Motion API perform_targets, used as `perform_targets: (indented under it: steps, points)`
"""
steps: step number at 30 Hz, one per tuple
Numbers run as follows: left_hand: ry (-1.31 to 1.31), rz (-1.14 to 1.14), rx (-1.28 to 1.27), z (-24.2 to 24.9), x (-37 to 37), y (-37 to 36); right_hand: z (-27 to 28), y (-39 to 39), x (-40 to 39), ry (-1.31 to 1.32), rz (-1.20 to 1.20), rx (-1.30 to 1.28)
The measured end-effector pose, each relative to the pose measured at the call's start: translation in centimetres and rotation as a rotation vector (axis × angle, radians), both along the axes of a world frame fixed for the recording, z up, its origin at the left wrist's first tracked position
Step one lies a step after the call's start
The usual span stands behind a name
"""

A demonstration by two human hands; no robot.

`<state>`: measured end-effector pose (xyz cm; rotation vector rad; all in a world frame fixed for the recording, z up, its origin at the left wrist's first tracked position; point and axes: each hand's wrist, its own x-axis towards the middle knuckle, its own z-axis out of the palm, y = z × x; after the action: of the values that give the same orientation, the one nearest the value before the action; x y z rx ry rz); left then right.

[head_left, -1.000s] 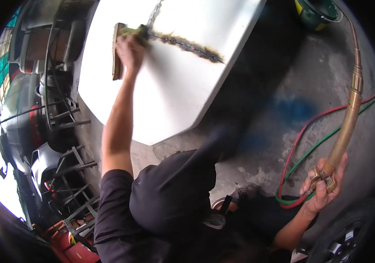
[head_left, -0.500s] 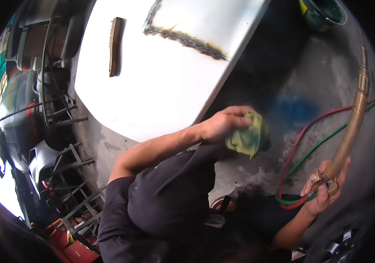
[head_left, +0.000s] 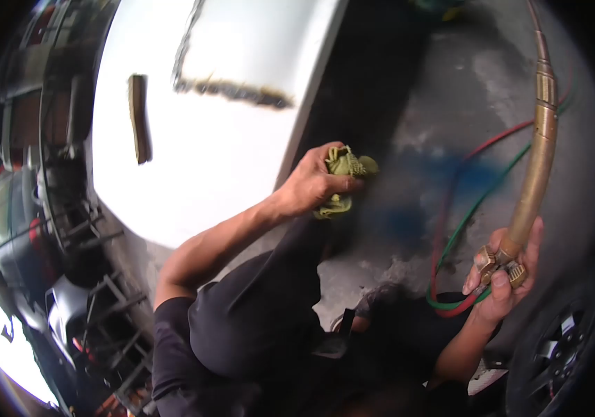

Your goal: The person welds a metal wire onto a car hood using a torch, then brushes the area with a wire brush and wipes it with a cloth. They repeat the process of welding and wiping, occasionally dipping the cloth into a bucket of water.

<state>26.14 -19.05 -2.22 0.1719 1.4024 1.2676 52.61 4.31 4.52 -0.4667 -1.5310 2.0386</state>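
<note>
My left hand point(head_left: 311, 182) is closed around a crumpled yellow-green cloth point(head_left: 343, 167), just off the edge of a white panel point(head_left: 193, 167). At the right, my right hand point(head_left: 509, 274) grips a long brass torch point(head_left: 537, 160) by its valve end, with the torch pointing up. Red point(head_left: 495, 142) and green point(head_left: 478, 201) hoses loop from the valves. On the panel lie a wooden-handled brush point(head_left: 139, 118) and, farther up, a seam with scorched, rough edges point(head_left: 235, 92).
Dark metal racks point(head_left: 113, 306) stand at the left beside a car point(head_left: 16, 208). A wheel point(head_left: 555, 354) is at the lower right. A dark green bucket point(head_left: 440, 7) shows at the top edge, above the grey concrete floor point(head_left: 450, 90).
The view has shifted, so the bucket is mostly out of frame. My left hand has gathered the cloth into a tighter bunch. My right hand still holds the torch.
</note>
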Motion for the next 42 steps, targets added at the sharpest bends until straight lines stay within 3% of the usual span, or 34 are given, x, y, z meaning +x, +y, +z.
perform_targets:
  steps: [2,5,6,7,8,9,10,13,15,16,19,21,25,31,33,35,37,38,40,41,42]
  points:
    - [0.329,-0.122,0.098,1.2,-3.3,3.1,0.7,-0.1,-0.2,0.01,-0.071,0.015]
    - [0.953,-0.297,0.378,-1.5,-9.7,11.6,-1.4,-0.4,1.8,0.013,-0.179,-0.005]
    - [1.079,-0.238,0.501,-2.4,-11.8,15.8,-1.5,0.1,2.7,0.004,-0.228,-0.006]
    - [1.29,-0.201,0.387,-5.5,-14.3,21.0,-1.5,0.6,3.9,-0.006,-0.276,-0.011]
    - [1.366,-0.227,0.499,-5.8,-15.7,25.1,-0.8,0.6,5.2,-0.09,-0.403,-0.059]
    - [1.856,-0.591,0.109,-3.0,-16.7,29.8,0.1,0.7,6.3,-0.095,-0.433,-0.056]
    - [1.708,-0.218,0.202,-3.9,-18.0,33.8,0.6,0.9,6.9,-0.101,-0.48,-0.053]
    - [1.766,-0.391,-0.049,-5.0,-21.2,41.1,2.0,1.0,7.7,-0.169,-0.619,-0.046]
    - [1.904,-0.782,-0.173,-10.5,-23.9,42.9,2.4,0.5,9.0,-0.239,-0.675,0.028]
    - [1.757,-1.015,-0.454,-7.5,-21.6,43.0,2.4,0.2,9.9,-0.248,-0.667,0.005]
    - [1.75,-0.997,-0.517,-7.7,-21.6,43.3,2.7,-0.9,10.1,-0.245,-0.767,-0.039]
    - [1.908,-0.913,-0.261,-8.7,-21.2,42.2,2.2,-0.5,10.8,-0.177,-0.744,-0.037]
    - [1.915,-0.813,-0.164,-9.1,-16.7,39.0,2.9,0.4,10.6,-0.102,-0.665,-0.033]
    - [1.617,-1.037,-0.149,-7.3,-6.4,31.9,4.6,2.1,9.3,-0.054,-0.564,-0.059]
    - [1.561,-1.16,0.005,-7.3,-3.5,29.0,5.2,2.4,8.9,0.008,-0.596,-0.119]
    - [1.405,-1.302,-0.013,-3.4,-0.2,27.2,5.6,2.9,9.4,0.043,-0.54,-0.106]
    - [1.175,-1.266,0.254,-5.6,-0.6,25.4,6.2,3.2,9.9,0.03,-0.499,-0.127]
    - [1.191,-1.262,0.276,-5.6,-1.0,25.7,6.0,3.4,10.2,0.053,-0.482,-0.12]
    - [0.436,-1.184,0.067,-5.3,-2.0,26.0,5.2,3.6,10.2,0.118,-0.451,-0.101]
    - [0.451,-1.19,0.08,-7.3,-2.8,26.0,4.7,3.7,10.5,0.128,-0.43,-0.062]
    - [0.819,-1.251,0.325,-11.3,-3.7,25.9,4.7,3.6,10.5,0.125,-0.44,-0.086]
